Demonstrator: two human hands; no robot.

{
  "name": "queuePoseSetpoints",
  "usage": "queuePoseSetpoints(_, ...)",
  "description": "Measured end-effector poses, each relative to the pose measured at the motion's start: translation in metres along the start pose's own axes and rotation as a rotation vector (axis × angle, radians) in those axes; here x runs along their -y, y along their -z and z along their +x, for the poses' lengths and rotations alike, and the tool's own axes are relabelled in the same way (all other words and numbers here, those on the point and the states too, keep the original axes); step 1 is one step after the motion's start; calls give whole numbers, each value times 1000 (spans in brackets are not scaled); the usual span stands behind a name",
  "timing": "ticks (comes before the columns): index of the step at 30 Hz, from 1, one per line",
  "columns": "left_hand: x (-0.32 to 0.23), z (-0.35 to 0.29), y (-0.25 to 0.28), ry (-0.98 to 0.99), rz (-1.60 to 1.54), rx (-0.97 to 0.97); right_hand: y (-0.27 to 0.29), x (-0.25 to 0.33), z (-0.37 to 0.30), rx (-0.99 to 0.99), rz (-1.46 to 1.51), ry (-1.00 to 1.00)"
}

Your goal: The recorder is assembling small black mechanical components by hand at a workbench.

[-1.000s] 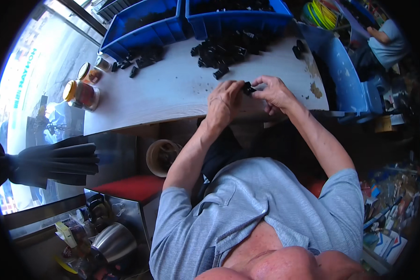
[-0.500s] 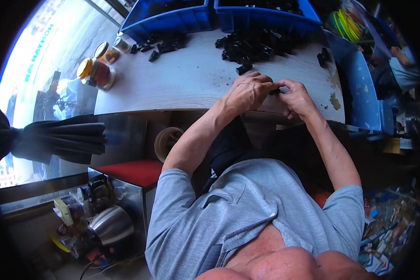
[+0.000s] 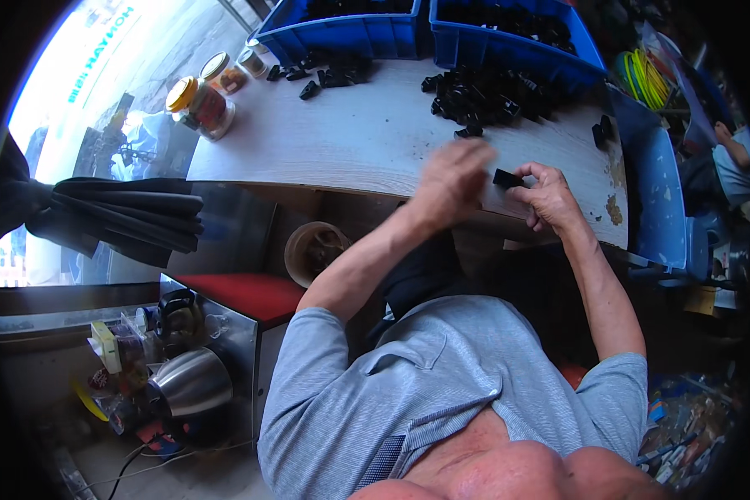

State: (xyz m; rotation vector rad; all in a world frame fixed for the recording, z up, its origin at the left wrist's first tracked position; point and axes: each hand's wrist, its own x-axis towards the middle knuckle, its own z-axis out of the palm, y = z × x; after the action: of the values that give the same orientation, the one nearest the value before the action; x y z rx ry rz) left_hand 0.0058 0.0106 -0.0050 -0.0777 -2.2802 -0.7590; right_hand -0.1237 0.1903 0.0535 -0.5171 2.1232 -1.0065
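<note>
A small black plastic part [image 3: 505, 178] is pinched between the thumb and fingers of my right hand [image 3: 546, 197], at the near edge of the table. My left hand [image 3: 457, 177] hovers just left of it, apart from the part and smeared by motion; its fingers cannot be made out. Beyond my hands lies a heap of black plastic parts [image 3: 492, 98], with one loose part [image 3: 468, 132] at its near edge. A smaller group of the same parts [image 3: 342, 73] lies to the left on the pale wooden table [image 3: 325, 133].
Two blue bins [image 3: 342, 37] [image 3: 517, 52] of black parts stand at the table's far side. Jars [image 3: 200, 108] are at its left edge. A light blue container [image 3: 660, 196] adjoins the right edge. A steel kettle [image 3: 193, 383] sits low at left, near a red-topped cabinet [image 3: 246, 298].
My left hand has come away from my right hand, which keeps hold of the black part, now more exposed. The whole view has shifted slightly.
</note>
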Motion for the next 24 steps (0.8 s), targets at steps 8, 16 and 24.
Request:
queuePoseSetpoints(8, 187, 25, 160, 695, 830, -330, 11, -6, -3, -145, 266, -39)
queuePoseSetpoints(16, 180, 2, 153, 391, 801, -61, 89, -42, 21, -563, 558, -40)
queuePoseSetpoints(24, 99, 6, 127, 354, 539, 216, 74, -27, 35, -480, 498, 45)
